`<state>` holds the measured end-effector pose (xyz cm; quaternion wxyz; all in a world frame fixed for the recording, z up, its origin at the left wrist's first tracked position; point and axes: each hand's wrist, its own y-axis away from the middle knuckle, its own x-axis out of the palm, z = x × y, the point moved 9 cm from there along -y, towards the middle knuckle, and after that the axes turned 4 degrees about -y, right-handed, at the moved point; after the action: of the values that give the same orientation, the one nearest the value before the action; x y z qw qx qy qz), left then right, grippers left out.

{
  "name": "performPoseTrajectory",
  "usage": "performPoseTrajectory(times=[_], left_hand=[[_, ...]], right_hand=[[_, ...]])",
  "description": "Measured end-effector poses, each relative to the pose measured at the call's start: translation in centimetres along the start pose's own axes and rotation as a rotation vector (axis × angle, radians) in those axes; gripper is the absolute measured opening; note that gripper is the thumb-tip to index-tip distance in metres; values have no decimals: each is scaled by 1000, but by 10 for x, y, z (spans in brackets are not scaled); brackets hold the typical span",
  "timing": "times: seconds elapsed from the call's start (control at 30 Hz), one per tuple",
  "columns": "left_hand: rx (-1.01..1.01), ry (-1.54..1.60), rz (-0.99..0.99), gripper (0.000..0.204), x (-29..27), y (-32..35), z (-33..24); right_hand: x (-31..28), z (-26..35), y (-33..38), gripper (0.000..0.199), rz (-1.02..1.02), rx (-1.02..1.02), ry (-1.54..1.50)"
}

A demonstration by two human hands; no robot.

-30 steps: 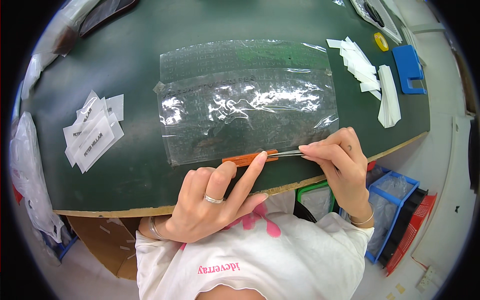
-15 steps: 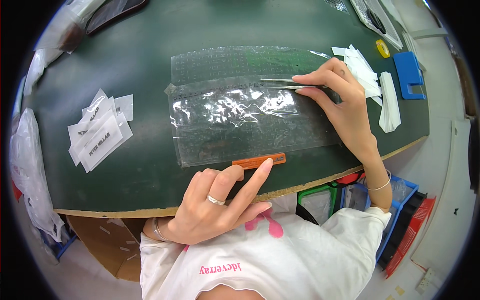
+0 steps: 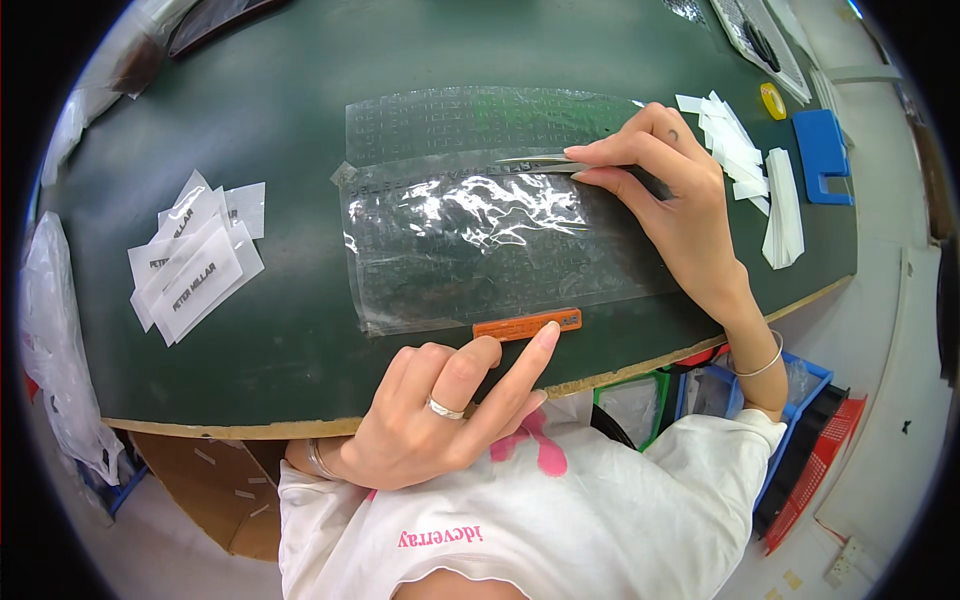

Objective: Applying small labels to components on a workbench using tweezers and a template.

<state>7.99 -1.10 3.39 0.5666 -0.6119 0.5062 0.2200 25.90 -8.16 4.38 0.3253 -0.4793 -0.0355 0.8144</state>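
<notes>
Clear plastic sheet (image 3: 500, 235) spread flat on the dark green surface (image 3: 300, 110), crinkled and shiny across the middle. Right hand (image 3: 670, 190) resting on the sheet's far right corner, fingers pinched shut on a pair of metal tweezers (image 3: 545, 162) whose tips point left along the sheet's upper part. Small orange label strip (image 3: 527, 325) lying just at the sheet's near edge, touching or overlapping it; cannot tell which. Left hand (image 3: 440, 415) below that edge, loosely curled and grasping nothing, index finger stretched out with its tip touching the orange strip; a ring on one finger. The two hands well apart, with the sheet between them.

Left of the sheet, a fanned pile of white printed tags (image 3: 190, 260) in clear sleeves. Right of the sheet, beyond the right hand, a stack of white paper strips (image 3: 770, 190), a blue plastic block (image 3: 822, 155) and a small yellow tape roll (image 3: 771, 100). Nearer than the sheet, past the surface's edge, blue and red bins (image 3: 800, 450) on the floor side, lower right.
</notes>
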Motion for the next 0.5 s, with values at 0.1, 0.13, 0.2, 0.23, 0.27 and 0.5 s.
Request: performPoseTrajectory(times=[0.1, 0.13, 0.2, 0.23, 0.27, 0.5], left_hand=[[-1, 1, -3, 37, 0, 0, 0], [-1, -1, -6, 37, 0, 0, 0], [-3, -3, -10, 37, 0, 0, 0], [-4, -2, -13, 37, 0, 0, 0], [-4, -1, -16, 37, 0, 0, 0], [-11, 31, -15, 39, -2, -1, 1]], right_hand=[[3, 2, -1, 22, 5, -10, -16], [3, 3, -1, 23, 1, -14, -23], [5, 5, -1, 23, 3, -20, -18], [6, 6, -2, 23, 5, -25, -13], [5, 6, -2, 23, -4, -28, -7], [8, 10, -2, 23, -17, -71, -2]])
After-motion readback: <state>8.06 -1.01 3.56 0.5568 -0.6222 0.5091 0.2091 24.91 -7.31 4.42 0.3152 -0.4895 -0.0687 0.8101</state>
